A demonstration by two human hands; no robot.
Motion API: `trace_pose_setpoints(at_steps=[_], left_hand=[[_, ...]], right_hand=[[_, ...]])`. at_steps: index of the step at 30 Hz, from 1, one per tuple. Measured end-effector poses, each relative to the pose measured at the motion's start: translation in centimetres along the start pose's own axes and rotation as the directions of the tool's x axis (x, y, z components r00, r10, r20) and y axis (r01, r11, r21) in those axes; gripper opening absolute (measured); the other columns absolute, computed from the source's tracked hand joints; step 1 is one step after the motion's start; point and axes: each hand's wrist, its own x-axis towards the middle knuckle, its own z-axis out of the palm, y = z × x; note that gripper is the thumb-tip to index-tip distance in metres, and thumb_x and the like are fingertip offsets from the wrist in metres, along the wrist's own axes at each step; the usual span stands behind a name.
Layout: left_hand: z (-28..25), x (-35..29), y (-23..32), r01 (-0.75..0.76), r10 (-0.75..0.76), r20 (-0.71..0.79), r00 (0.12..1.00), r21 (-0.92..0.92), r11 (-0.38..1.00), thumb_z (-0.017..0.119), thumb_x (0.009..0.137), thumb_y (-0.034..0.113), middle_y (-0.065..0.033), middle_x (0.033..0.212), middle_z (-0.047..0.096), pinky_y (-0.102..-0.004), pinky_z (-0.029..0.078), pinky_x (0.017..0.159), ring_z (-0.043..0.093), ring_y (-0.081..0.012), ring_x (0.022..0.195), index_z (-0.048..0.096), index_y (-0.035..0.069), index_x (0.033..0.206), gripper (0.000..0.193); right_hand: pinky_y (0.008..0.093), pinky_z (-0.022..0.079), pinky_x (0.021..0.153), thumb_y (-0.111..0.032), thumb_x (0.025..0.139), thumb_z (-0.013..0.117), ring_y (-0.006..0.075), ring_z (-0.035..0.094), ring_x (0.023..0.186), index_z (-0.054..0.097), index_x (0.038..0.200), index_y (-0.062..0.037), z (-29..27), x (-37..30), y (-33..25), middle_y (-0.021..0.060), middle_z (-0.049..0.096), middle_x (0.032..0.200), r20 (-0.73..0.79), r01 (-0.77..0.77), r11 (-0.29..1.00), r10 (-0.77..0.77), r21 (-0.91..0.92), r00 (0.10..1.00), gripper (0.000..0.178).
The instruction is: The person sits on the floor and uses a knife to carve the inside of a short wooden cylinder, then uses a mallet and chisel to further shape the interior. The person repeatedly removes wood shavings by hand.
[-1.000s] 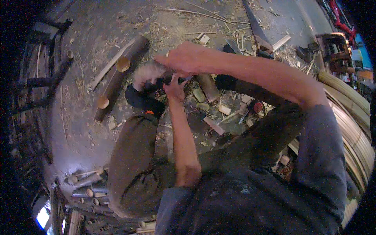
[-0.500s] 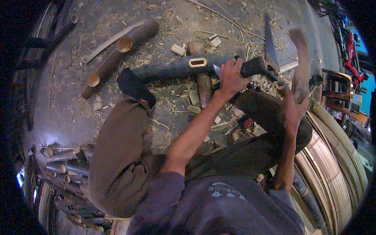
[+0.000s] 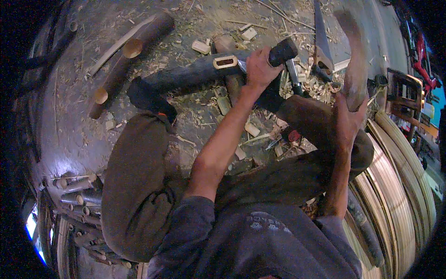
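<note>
I sit on the floor with a dark log [image 3: 186, 79] lying across in front of my knees; a pale-edged rectangular slot [image 3: 225, 62] is cut into it. My left hand [image 3: 259, 69] is shut on a black-handled chisel-like tool [image 3: 283, 49] set against the log just right of the slot. At the right, my right hand [image 3: 347, 118] grips a worn wooden club [image 3: 354, 56] and holds it upright, well above the log. The tool's tip is hidden behind my left hand.
Two brown logs [image 3: 134, 44] lie at the upper left, and wood chips and offcuts [image 3: 251, 128] litter the floor. Cut stick ends [image 3: 76, 193] are stacked lower left. Curved pale strips [image 3: 399, 190] and a wooden frame [image 3: 404, 93] stand at the right. A long dark blade [image 3: 319, 32] lies beyond.
One second ago both hands were together over the log. My right hand has since swung out to the right and lifted the club; my left hand stays on the tool.
</note>
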Motion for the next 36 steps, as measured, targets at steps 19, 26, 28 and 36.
trace_pose_setpoints(at_steps=[19,26,28,36], left_hand=[[-3.3,1.3,1.5,0.096,-0.092,0.106,0.990,-0.025,0.995,0.075,0.061,0.025,-0.0200,0.079,0.062,-0.0469,0.048,0.069,0.061,-0.0388,0.079,0.054,0.004,0.093,0.044],[-1.9,1.8,0.2,0.099,-0.094,0.160,0.983,-0.020,0.995,0.073,0.062,0.033,-0.0202,0.082,0.063,-0.0478,0.048,0.072,0.062,-0.0392,0.083,0.054,0.006,0.098,0.048],[-2.2,1.0,-0.6,0.083,-0.101,0.194,0.976,0.099,0.992,0.073,0.063,0.035,-0.0197,0.084,0.064,-0.0493,0.047,0.073,0.061,-0.0400,0.084,0.053,0.007,0.100,0.050],[-2.4,0.6,-0.4,0.119,-0.150,0.233,0.961,0.143,0.983,0.074,0.063,0.037,-0.0177,0.086,0.064,-0.0509,0.045,0.077,0.061,-0.0398,0.087,0.053,0.011,0.100,0.050]], right_hand=[[0.0401,0.043,0.091,-0.022,0.077,0.070,0.0353,0.054,0.107,0.035,0.130,0.0060,8.7,-1.7,2.2,0.0254,0.054,0.117,0.241,0.265,0.960,-0.279,0.088,0.930,0.070],[0.0399,0.044,0.089,-0.022,0.076,0.069,0.0336,0.056,0.101,0.037,0.128,0.0074,10.3,-0.2,3.3,0.0237,0.058,0.108,-0.012,-0.005,0.955,0.009,0.296,1.000,0.068],[0.0411,0.044,0.087,-0.025,0.077,0.068,0.0341,0.056,0.098,0.038,0.128,0.0079,10.7,-1.7,3.2,0.0235,0.059,0.106,0.266,0.155,0.969,-0.204,0.193,0.942,0.068],[0.0303,0.048,0.069,-0.020,0.077,0.066,0.0185,0.055,0.079,0.045,0.119,0.0025,11.2,-2.1,5.1,0.0124,0.058,0.094,0.214,0.156,0.967,-0.199,0.202,0.956,0.052]])
